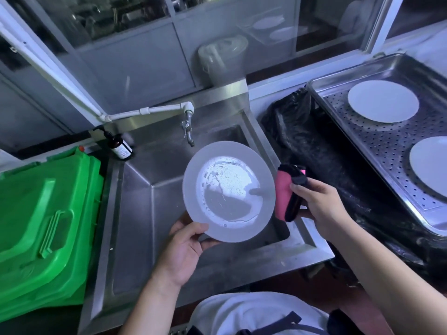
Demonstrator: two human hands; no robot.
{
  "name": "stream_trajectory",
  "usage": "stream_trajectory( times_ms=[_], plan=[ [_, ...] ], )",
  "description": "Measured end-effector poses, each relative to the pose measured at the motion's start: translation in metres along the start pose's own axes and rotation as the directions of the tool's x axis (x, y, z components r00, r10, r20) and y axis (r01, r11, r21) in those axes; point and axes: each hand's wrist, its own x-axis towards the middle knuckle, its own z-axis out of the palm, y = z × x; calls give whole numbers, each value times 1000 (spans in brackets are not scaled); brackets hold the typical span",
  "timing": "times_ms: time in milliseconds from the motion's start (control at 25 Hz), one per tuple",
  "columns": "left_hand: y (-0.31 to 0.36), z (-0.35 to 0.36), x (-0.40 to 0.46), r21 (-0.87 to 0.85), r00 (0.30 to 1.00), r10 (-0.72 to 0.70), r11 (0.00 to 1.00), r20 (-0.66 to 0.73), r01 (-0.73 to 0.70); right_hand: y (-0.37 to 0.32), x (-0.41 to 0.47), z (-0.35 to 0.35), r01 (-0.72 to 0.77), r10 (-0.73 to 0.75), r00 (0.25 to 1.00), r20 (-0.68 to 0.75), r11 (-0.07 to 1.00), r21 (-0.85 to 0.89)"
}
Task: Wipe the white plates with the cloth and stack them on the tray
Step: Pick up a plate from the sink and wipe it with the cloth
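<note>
Stainless steel fills the middle of the scene: a deep sink (169, 189) under a tap (188, 128), with a green bin (46, 213) at nine o'clock and a perforated metal tray (387, 151) at two o'clock, already bearing two white plates (383, 101) lying apart, not stacked. Over the basin the left hand (183, 250) pinches a wet plate (228, 191) by its rim at seven o'clock, thumb on top, the face tilted up and still filmed with water and suds. The right hand (319, 204) clasps a folded pink-and-black cloth (289, 192), which hangs just beside the plate's rim at three o'clock, apart from it or barely so. Its long axis runs roughly twelve to six, parallel to that edge. The wipe probably needs only a short sweep toward nine o'clock, and the right hand is the nearer to the tray afterwards.
</note>
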Motion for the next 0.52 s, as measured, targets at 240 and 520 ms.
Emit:
stream_trajectory(
  times_ms=[240, 520],
  plan=[
    [29, -27, -1, 15, 997, 51, 999, 63, -53, -44, -10, 59, 280, -296, 951, -85, 946, -164],
    [72, -17, -4, 125, 964, 158, 974, 212, -187, -75, -13, 157, 392, -584, 810, -47, 599, -698]
  ],
)
